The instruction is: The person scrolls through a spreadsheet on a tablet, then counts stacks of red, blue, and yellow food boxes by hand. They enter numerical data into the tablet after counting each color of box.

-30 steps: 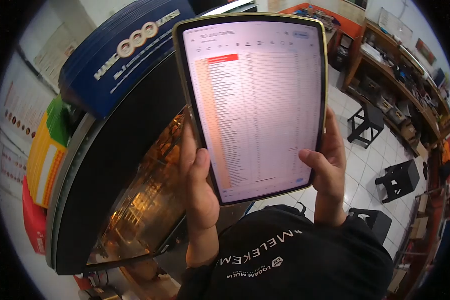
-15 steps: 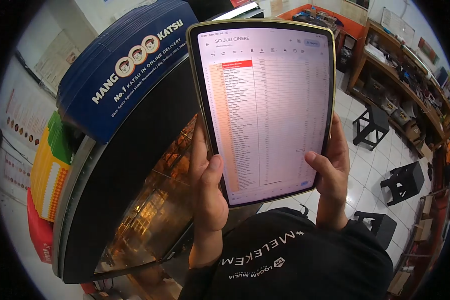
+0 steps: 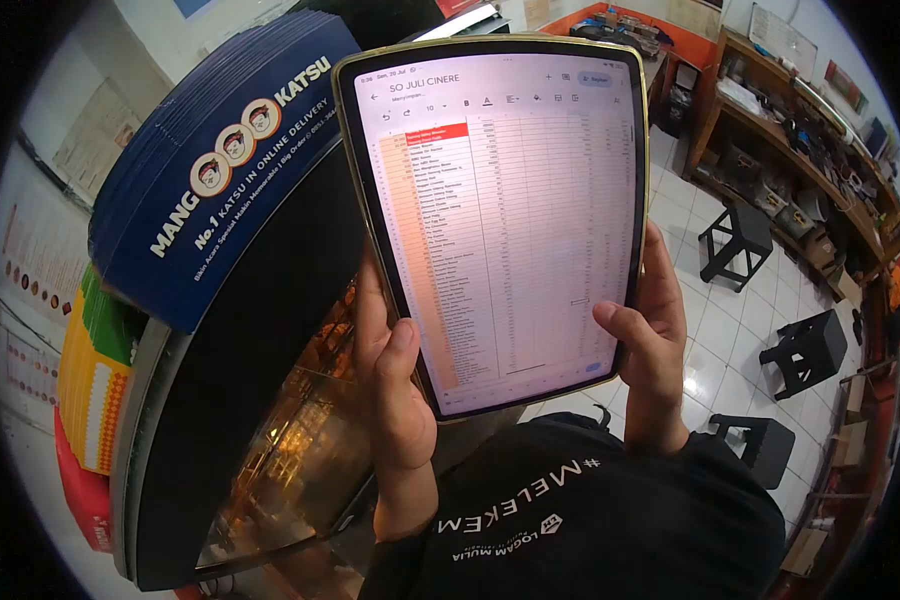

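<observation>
A tablet [image 3: 510, 230] in a light-coloured case stands upright in front of me, its screen showing a spreadsheet headed "SO JULI CINERE" with a red band near the top. My left hand [image 3: 398, 400] grips its lower left edge, thumb along the front border and fingers behind. At the lower right edge my right hand [image 3: 652, 345] holds it too, with the thumb over the screen. The fingers behind the tablet are mostly hidden.
A blue "MANG KATSU" board stack [image 3: 220, 170] tops a dark curved display case [image 3: 240, 300] on the left. Black stools [image 3: 738, 245] stand on the white tiled floor at right, beside wooden shelves [image 3: 770, 130] holding various items.
The tablet and both hands have shifted slightly left in view, and the tablet tilts a little differently. Both hands keep their hold.
</observation>
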The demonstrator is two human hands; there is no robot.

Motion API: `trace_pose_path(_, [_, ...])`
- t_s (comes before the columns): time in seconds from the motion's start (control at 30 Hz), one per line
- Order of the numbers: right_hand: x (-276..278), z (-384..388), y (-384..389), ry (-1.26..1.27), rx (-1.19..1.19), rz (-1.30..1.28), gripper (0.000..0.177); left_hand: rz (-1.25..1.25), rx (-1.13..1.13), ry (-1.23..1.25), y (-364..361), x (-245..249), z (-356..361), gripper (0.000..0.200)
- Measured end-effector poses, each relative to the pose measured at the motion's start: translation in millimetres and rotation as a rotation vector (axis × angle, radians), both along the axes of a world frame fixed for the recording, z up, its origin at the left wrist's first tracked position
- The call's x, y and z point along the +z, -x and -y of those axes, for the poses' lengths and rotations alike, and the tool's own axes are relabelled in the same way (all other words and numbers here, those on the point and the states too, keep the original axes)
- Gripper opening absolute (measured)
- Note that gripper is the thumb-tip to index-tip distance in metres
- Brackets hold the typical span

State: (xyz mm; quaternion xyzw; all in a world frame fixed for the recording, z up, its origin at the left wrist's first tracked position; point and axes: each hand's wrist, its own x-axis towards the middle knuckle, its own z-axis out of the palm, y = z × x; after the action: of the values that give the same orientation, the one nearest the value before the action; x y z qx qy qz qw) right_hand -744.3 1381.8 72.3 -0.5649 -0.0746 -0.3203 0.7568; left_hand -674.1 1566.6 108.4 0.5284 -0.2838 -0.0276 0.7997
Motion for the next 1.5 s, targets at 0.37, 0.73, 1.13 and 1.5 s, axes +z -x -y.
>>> trace_pose_path(0.37, [-2,3,3,0.016,-0.026,-0.038,0.078,-0.038,0.002,0.013,5,0,5,0.080])
trace_pose_path(0.73, [-3,20,17,0.021,0.104,0.030,0.096,0.000,0.032,0.006,14,0,11,0.078])
trace_pose_path(1.13, [-19,36,15,0.414,0.104,-0.023,0.134,0.034,0.122,-0.053,18,2,11,0.075])
trace_pose_path(1.5, [-14,44,19,0.459,0.076,-0.060,0.128,-0.020,0.132,0.004,24,-4,20,0.073])
